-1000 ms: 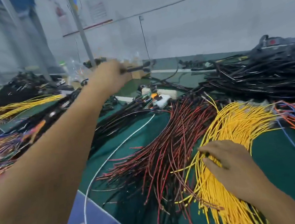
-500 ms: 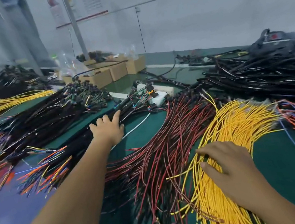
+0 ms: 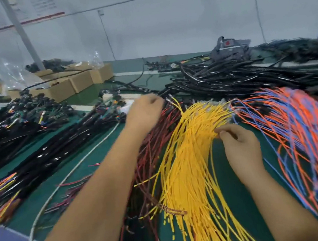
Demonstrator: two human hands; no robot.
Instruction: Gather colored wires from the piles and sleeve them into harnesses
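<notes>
A fan of yellow wires lies on the green table, between a dark red wire pile and an orange and blue wire pile. My left hand hovers at the far end of the red and yellow piles, fingers curled, and seems to pinch the metal-tipped end of one raised yellow wire. My right hand sits at the right edge of the yellow fan and pinches a few yellow strands with thumb and fingertips. Black sleeve tubes are heaped behind the wires.
Black-sleeved harnesses with coloured ends cover the left of the table. Cardboard boxes stand at the back left. A white cable runs diagonally over the green mat. A grey machine sits by the wall.
My left hand swung from the black harnesses on the left to the far end of the yellow pile. My right hand shifted from lying flat on the yellow wires to pinching at their right edge.
</notes>
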